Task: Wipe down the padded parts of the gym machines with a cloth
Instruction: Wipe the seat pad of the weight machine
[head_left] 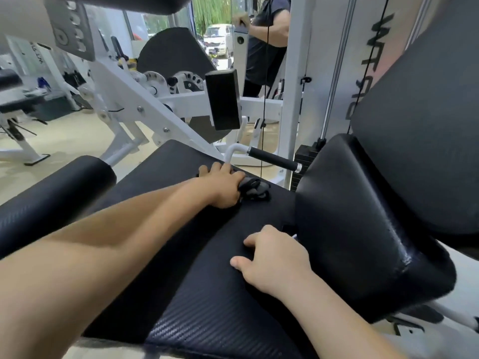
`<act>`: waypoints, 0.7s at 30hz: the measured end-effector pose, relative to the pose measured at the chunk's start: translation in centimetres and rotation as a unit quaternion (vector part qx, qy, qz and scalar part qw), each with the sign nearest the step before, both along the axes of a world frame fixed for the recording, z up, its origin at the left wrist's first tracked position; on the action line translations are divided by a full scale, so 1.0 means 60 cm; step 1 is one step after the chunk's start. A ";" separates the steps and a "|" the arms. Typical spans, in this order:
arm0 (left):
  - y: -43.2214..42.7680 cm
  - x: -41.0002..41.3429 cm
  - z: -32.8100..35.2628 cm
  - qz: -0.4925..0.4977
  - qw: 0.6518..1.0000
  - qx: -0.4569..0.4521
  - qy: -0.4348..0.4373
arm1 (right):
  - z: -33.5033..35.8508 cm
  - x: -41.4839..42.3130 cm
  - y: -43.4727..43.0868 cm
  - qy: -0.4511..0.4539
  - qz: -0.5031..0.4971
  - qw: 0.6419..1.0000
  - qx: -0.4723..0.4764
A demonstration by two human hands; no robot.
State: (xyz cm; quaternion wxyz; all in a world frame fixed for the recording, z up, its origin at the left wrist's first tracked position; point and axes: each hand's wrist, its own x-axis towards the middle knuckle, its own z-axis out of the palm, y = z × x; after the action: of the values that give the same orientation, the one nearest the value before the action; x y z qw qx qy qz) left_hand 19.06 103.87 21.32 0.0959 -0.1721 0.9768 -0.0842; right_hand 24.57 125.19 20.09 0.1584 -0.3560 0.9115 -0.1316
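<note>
A black padded seat (212, 301) with a woven texture fills the lower middle of the view. My left hand (223, 186) reaches across it to the far edge and grips a crumpled grey and black cloth (252, 189) against the pad. My right hand (274, 260) rests on the seat nearer to me, its fingers curled loosely with nothing in them, close to the lower back pad (363, 229). A larger black backrest (420, 141) rises to the right. A black roller pad (54, 200) lies at the left.
A white handle with a black grip (272, 158) juts out just beyond the seat. The white machine frame (145, 110) and a black block pad (224, 99) stand behind. A cable (265, 99) hangs down there. Another person (267, 42) stands at the back.
</note>
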 end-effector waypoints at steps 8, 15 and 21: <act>0.079 -0.052 -0.017 -0.129 0.990 0.048 -0.015 | -0.016 -0.004 0.022 -0.009 0.008 1.000 -0.021; 0.029 0.077 0.018 -0.149 0.987 0.046 -0.039 | -0.005 0.009 0.035 0.017 0.007 1.000 0.003; 0.038 -0.014 -0.022 -0.055 0.997 0.007 0.044 | -0.002 0.009 0.024 0.084 0.016 0.995 0.058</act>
State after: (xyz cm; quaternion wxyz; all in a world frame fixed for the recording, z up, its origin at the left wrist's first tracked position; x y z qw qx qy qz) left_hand 18.22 106.14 19.99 0.0492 -0.1211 0.9886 -0.0745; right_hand 25.08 126.65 19.97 0.1039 -0.3702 0.9220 -0.0452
